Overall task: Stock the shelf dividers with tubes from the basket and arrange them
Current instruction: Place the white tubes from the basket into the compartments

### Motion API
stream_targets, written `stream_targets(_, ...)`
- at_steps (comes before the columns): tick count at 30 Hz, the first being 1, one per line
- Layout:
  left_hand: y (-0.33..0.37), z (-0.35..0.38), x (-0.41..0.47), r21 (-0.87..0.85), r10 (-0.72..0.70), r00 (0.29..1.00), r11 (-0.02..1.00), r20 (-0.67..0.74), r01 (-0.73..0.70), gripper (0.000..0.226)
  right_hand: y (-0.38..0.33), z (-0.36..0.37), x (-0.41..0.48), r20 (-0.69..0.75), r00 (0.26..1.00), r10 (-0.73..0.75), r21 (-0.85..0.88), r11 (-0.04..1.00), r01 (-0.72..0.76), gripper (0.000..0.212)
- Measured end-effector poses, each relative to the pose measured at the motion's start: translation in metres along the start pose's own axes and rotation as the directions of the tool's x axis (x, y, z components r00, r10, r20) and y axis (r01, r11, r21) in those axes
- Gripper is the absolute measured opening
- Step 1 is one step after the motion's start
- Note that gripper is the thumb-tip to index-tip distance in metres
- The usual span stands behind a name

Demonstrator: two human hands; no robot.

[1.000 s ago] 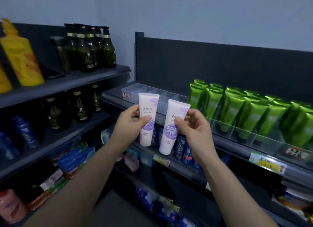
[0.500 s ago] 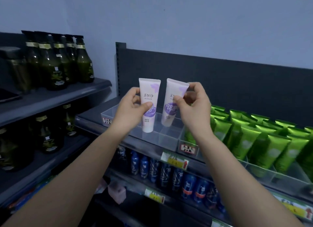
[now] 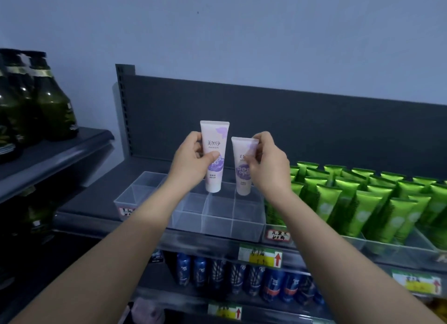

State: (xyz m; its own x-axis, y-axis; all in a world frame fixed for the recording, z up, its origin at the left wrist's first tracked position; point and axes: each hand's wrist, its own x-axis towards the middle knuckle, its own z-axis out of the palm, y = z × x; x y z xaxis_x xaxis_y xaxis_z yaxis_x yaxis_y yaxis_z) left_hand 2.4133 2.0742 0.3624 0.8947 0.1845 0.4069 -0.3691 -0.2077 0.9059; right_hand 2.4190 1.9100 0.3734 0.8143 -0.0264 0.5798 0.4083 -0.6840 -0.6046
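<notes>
My left hand grips a white and purple tube upright, cap down, above the clear plastic shelf divider tray. My right hand holds a second, matching tube by its upper part. That one sits lower, its cap end reaching down to the back of a right-hand compartment of the tray. The tray's compartments hold nothing else. The basket is out of view.
Rows of green tubes fill the dividers to the right. Dark green bottles stand on the left shelf unit. Blue cans line the shelf below, behind yellow price labels. A dark back panel rises behind the tray.
Both hands have carried the tubes forward over the divider tray. The right-hand tube has dropped lower than the left one, toward a compartment. My view has moved closer and to the right.
</notes>
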Motion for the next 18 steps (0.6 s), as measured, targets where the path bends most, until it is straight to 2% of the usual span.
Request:
stream_targets(3, -0.009, -0.002, 0.012, -0.005, -0.011, 1.000, 1.000, 0.019, 0.011, 0.028, -0.005, 0.004, 0.003, 0.066, 0.998, -0.023, -0.130, 0.991, 0.032, 0.031)
stream_targets(8, -0.022, -0.005, 0.027, -0.016, -0.019, 0.998, 1.000, 0.064, 0.020, 0.028, -0.013, 0.005, 0.015, 0.170, 0.983, 0.071, -0.345, 0.938, -0.008, 0.034)
stream_targets(13, -0.028, -0.005, 0.032, -0.013, -0.022, 0.996, 1.000, 0.086, 0.023, 0.028, -0.009, 0.006, 0.023, 0.235, 0.961, 0.147, -0.387, 0.921, -0.046, 0.023)
stream_targets(18, -0.033, 0.001, 0.039, 0.008, -0.025, 0.991, 1.000, 0.129, 0.024, 0.028, 0.000, 0.009, 0.030, 0.259, 0.951, 0.171, -0.398, 0.916, -0.057, 0.021)
